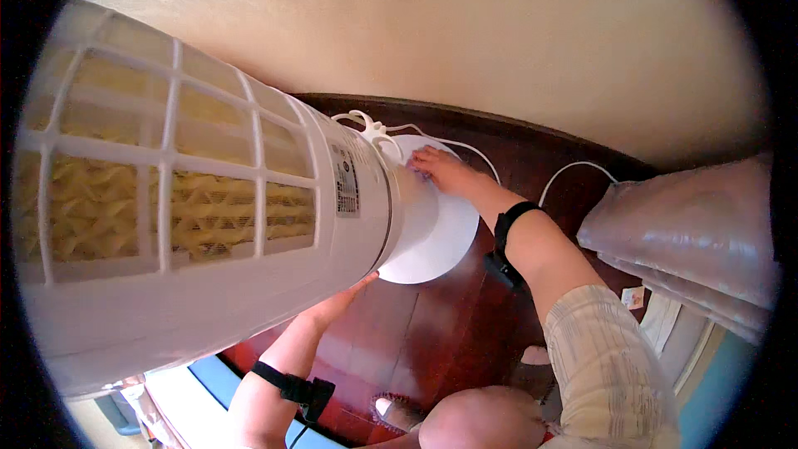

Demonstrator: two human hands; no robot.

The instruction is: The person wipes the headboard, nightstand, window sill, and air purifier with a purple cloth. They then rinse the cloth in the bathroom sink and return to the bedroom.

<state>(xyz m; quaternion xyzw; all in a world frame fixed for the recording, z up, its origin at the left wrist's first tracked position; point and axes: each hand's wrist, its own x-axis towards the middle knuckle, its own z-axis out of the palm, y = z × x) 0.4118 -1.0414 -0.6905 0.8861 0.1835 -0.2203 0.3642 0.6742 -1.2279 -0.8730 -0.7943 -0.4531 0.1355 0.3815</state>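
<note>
A tall white tower appliance (353, 237) fills the left side, with a yellowish honeycomb pad (212, 204) behind its grille. It rests on a round white base (445, 245). My right hand (442, 170) is at the lower neck, just above the base. Its fingers are bent, and a small purplish patch shows under them, too unclear to name. My left hand (339, 299) lies along the near lower side of the body, its fingers stretched out and partly hidden by the body.
A white cord (478, 152) runs over the dark red wooden floor (399, 337) from a white cord holder (370, 126). Behind stands a beige wall (465, 25). A shiny greyish-pink curtain (682, 220) hangs at the right. My knee (482, 420) shows at the bottom.
</note>
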